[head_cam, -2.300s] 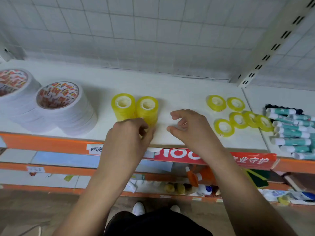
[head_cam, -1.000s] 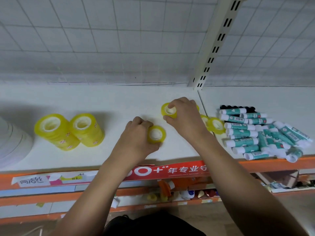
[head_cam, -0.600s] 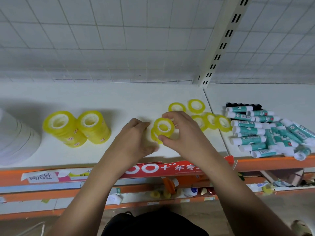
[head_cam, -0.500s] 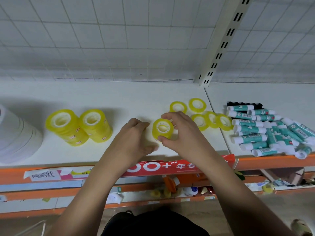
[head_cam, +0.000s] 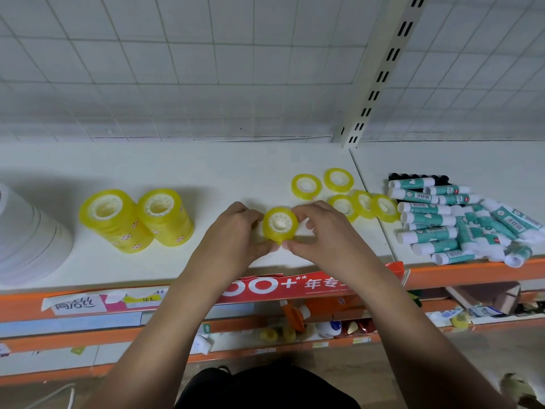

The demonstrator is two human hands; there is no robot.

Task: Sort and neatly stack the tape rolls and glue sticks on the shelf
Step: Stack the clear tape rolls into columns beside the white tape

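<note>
Head view: left hand (head_cam: 233, 233) and right hand (head_cam: 327, 234) pinch a small yellow tape stack (head_cam: 279, 225) between curled fingers (head_cam: 308, 208), apparently squaring its rolls.

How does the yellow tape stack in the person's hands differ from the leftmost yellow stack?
The held stack is short; the leftmost stack is much taller. The left hand and right hand grip the held stack; the leftmost stack stands untouched. Both are yellow tape with white cores.
</note>
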